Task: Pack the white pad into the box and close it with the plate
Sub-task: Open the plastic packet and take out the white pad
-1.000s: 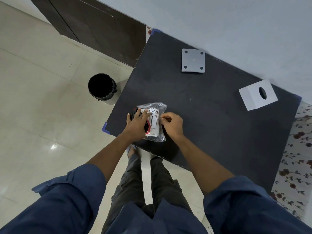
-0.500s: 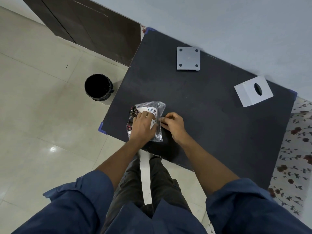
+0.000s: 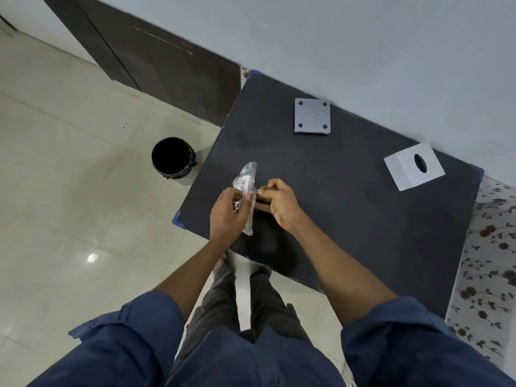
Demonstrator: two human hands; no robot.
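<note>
A clear plastic bag [image 3: 247, 181] with white, printed contents stands on edge near the front left corner of the black table [image 3: 349, 208]. My left hand [image 3: 227, 216] grips the bag from the left side. My right hand [image 3: 280, 202] pinches the bag's right edge with thumb and fingertips. A white box [image 3: 413, 170] with an oval hole lies at the table's far right. A grey square plate [image 3: 312, 115] with a hole in each corner lies at the back, near the wall. Whether the bag holds the white pad, I cannot tell.
A black bucket [image 3: 173, 159] stands on the tiled floor left of the table. A dark wooden door [image 3: 156, 60] is at the back left. A flowered mat [image 3: 491, 263] lies on the floor to the right. Blue tape marks the table corners.
The bag, flat under my hands earlier, has been lifted and turned onto its edge. My left hand shifted to its left side, and my right hand now pinches its edge.
</note>
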